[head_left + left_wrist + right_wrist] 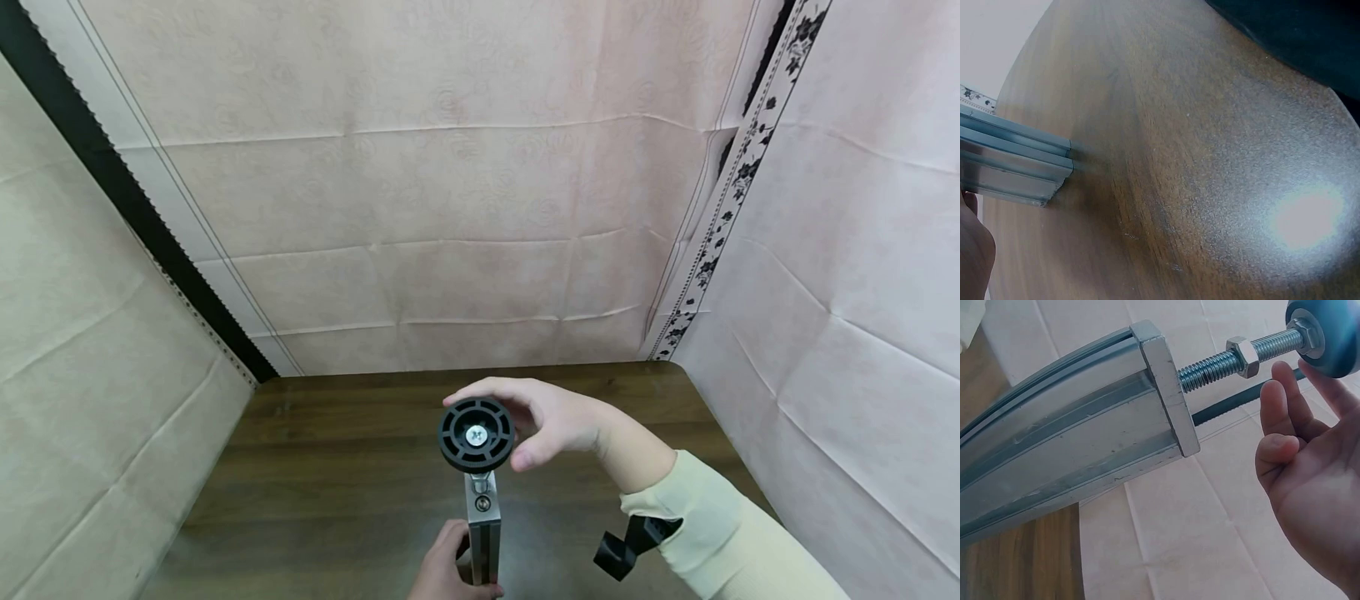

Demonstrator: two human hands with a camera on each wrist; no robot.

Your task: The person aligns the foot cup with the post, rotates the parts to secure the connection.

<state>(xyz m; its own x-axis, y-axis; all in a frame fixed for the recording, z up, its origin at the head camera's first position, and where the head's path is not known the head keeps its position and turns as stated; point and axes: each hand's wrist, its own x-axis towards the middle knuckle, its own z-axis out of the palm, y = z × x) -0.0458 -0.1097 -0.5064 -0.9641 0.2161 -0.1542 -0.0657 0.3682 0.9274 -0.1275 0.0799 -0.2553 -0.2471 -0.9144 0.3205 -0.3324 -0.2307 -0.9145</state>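
Evidently, the left hand (441, 568) grips the aluminium profile (484, 546) above the wooden table (315, 500), a black levelling foot (476, 437) at its capped end. Rightward, the right hand (553, 417) curves loosely beside that foot, fingertip contact unclear; adjusting it seems underway, and turning would call for closing those fingers.

The left grip (450, 567), cropped below in head view, seems part-hidden.
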